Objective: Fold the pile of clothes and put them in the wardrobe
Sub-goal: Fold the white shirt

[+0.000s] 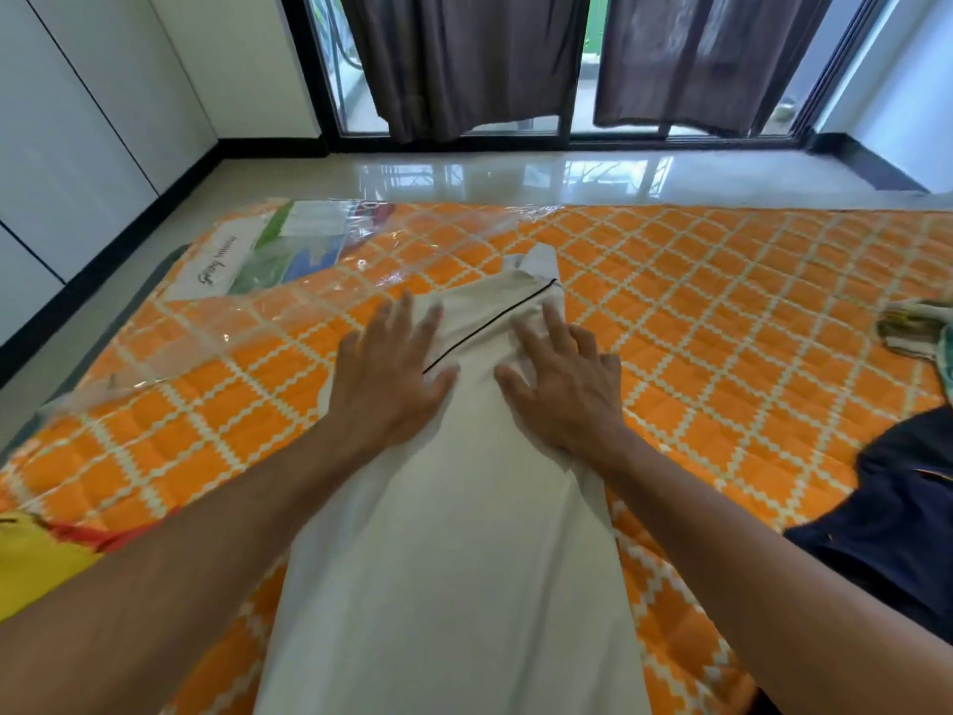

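I see both hands mid-frame, flat, palms down. Left hand [392, 374]: fingers straight and spread, pressing the shirt [454, 534] at its left edge. Right hand [562, 389]: fingers likewise spread, pressing the shirt's right side, with cloth bunched just beside the index finger. The hands are apart and gripping nothing. A thin black trim line [495, 322] runs diagonally between them.

The shirt is white, folded into a long narrow strip. It runs from the bottom centre of the frame up past the hands, and the collar end points toward the top. It lies on the mattress [722, 327], which is orange with a white lattice print.

Clear plastic wrap [222, 322] with a printed label covers the mattress at left of centre. A dark navy garment [902, 508] lies at the right edge, with a greenish cloth [923, 327] above it. A yellow cloth [36, 559] is at lower left.

There is glossy floor [515, 172] beyond the mattress. Dark curtains [464, 59] hang over glass doors at the top. White cabinet doors [77, 121] are at upper left.
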